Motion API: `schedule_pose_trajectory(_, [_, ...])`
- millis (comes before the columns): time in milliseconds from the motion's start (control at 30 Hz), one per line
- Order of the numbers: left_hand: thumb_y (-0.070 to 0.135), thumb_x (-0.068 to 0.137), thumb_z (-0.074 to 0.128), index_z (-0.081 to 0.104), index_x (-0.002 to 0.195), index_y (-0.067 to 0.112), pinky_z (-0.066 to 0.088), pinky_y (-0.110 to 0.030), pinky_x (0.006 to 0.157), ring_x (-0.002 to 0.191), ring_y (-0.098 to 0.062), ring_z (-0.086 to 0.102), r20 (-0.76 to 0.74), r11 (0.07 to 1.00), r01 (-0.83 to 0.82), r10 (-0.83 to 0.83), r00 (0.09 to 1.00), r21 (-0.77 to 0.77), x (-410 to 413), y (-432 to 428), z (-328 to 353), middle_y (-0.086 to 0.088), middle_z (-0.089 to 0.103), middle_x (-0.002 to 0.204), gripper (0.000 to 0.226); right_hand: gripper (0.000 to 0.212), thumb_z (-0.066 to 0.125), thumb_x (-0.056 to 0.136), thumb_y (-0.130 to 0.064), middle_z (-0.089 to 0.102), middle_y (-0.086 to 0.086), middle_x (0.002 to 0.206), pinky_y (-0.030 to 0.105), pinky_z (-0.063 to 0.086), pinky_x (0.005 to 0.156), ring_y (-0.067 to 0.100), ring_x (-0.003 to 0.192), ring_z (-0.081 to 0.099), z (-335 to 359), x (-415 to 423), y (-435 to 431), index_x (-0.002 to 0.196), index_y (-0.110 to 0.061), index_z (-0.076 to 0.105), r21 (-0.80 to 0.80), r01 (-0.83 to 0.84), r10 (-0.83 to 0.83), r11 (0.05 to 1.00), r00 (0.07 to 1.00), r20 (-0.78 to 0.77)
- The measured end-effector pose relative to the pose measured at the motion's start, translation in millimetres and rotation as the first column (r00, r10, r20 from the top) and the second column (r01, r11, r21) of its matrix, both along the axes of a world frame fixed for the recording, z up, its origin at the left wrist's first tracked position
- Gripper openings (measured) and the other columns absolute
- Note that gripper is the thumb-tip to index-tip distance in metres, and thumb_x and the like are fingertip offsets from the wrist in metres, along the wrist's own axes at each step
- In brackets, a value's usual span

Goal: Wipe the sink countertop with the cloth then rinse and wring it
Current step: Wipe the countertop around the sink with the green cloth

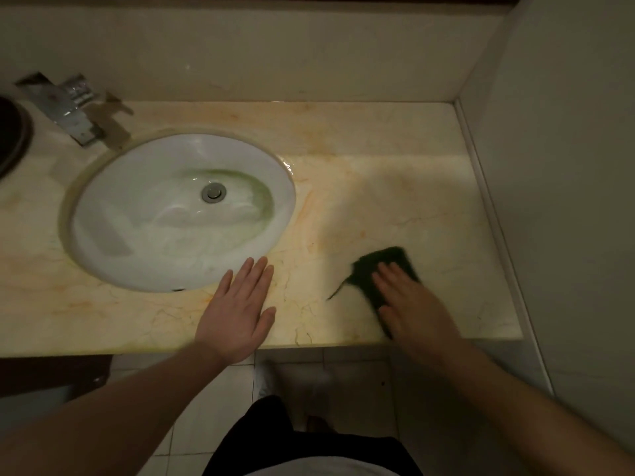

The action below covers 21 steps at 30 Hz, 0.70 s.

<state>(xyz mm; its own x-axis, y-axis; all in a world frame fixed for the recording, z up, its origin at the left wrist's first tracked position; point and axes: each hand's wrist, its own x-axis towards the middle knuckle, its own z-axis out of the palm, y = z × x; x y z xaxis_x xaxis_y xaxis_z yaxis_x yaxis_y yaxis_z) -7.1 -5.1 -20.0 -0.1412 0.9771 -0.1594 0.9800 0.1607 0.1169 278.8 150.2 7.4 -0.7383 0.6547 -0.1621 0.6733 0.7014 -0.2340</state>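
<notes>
A dark cloth (378, 269) lies flat on the beige marble countertop (395, 187), near its front edge and right of the basin. My right hand (409, 304) presses down on the cloth with fingers spread; the cloth looks blurred. My left hand (237, 310) rests flat and empty on the counter, fingers apart, just below the rim of the white oval sink (178, 211). A greenish stain rings the sink's drain (213, 193). The chrome faucet (68, 108) stands at the back left of the basin.
A wall (567, 166) closes the counter's right end and a backsplash runs along the rear. A dark round object (10, 135) sits at the far left edge. Tiled floor and my legs show below the counter's front edge.
</notes>
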Motion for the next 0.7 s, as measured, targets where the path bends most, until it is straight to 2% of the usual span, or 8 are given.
schedule_pose_trajectory(67, [0.046, 0.097, 0.022, 0.013, 0.154, 0.013, 0.004, -0.043, 0.119, 0.15, -0.019, -0.001, -0.011, 1.0, -0.001, 0.001, 1.0, -0.007, 0, 0, -1, -0.004, 0.005, 0.163, 0.066, 0.062, 0.026, 0.093, -0.038, 0.04, 0.012, 0.149, 0.045, 0.038, 0.106, 0.027, 0.137, 0.04, 2, 11, 16, 0.142, -0.004, 0.042, 0.016, 0.124, -0.124, 0.992, 0.992, 0.014])
schedule_pose_trajectory(133, [0.046, 0.097, 0.023, 0.013, 0.154, 0.013, 0.005, -0.043, 0.119, 0.15, -0.019, -0.001, -0.008, 1.0, -0.005, 0.005, 1.0, -0.006, 0, 0, -1, -0.004, 0.005, 0.163, 0.066, 0.061, 0.027, 0.094, -0.037, 0.04, 0.014, 0.15, 0.046, 0.042, 0.104, 0.029, 0.138, 0.04, -5, 9, 18, 0.143, -0.003, 0.041, 0.05, 0.115, -0.119, 0.992, 0.99, 0.078])
schedule_pose_trajectory(267, [0.046, 0.098, 0.022, 0.011, 0.154, 0.013, 0.004, -0.043, 0.12, 0.15, -0.019, -0.003, 0.011, 1.0, -0.014, 0.014, 1.0, -0.001, 1, -1, -1, -0.005, 0.005, 0.163, 0.066, 0.065, 0.023, 0.094, -0.038, 0.023, 0.013, 0.158, 0.043, 0.029, 0.112, 0.027, 0.146, 0.023, -16, -7, 21, 0.15, -0.004, 0.023, 0.075, 0.177, -0.183, 0.981, 0.979, 0.09])
schedule_pose_trajectory(367, [0.043, 0.097, 0.026, 0.014, 0.154, 0.01, 0.005, -0.045, 0.121, 0.15, -0.022, -0.002, 0.059, 0.989, -0.143, 0.14, 0.988, 0.033, 3, -1, 1, -0.007, 0.009, 0.162, 0.067, 0.067, 0.025, 0.098, -0.04, 0.01, 0.012, 0.162, 0.042, 0.018, 0.117, 0.025, 0.149, 0.009, -16, -34, 34, 0.153, -0.005, 0.01, 0.065, 0.319, -0.323, 0.945, 0.945, 0.052])
schedule_pose_trajectory(467, [0.045, 0.096, 0.025, 0.015, 0.153, 0.008, 0.004, -0.048, 0.121, 0.15, -0.024, -0.003, 0.035, 0.976, -0.218, 0.217, 0.975, 0.018, 3, 0, 2, -0.009, 0.01, 0.162, 0.07, 0.071, 0.025, 0.098, -0.045, 0.007, 0.013, 0.162, 0.043, 0.013, 0.119, 0.026, 0.15, 0.004, -18, -79, 50, 0.154, -0.005, 0.006, 0.044, 0.404, -0.405, 0.914, 0.914, 0.006])
schedule_pose_trajectory(600, [0.045, 0.095, 0.024, 0.013, 0.153, 0.004, 0.004, -0.047, 0.121, 0.15, -0.026, -0.002, 0.028, 0.975, -0.224, 0.223, 0.974, 0.008, 1, 2, 0, -0.012, 0.009, 0.162, 0.071, 0.072, 0.029, 0.095, -0.044, 0.011, 0.011, 0.162, 0.042, 0.012, 0.12, 0.025, 0.15, 0.008, -16, -153, 55, 0.154, -0.007, 0.01, 0.032, 0.3, -0.299, 0.953, 0.954, -0.023])
schedule_pose_trajectory(700, [0.042, 0.096, 0.021, 0.011, 0.153, 0.004, 0.003, -0.046, 0.122, 0.15, -0.025, -0.002, 0.051, 0.975, -0.224, 0.223, 0.974, 0.006, 1, 0, -2, -0.012, 0.009, 0.162, 0.069, 0.071, 0.036, 0.093, -0.041, 0.016, 0.009, 0.161, 0.044, 0.015, 0.121, 0.024, 0.149, 0.011, -15, -180, 16, 0.153, -0.01, 0.014, 0.033, 0.011, -0.01, 0.999, 0.999, -0.033])
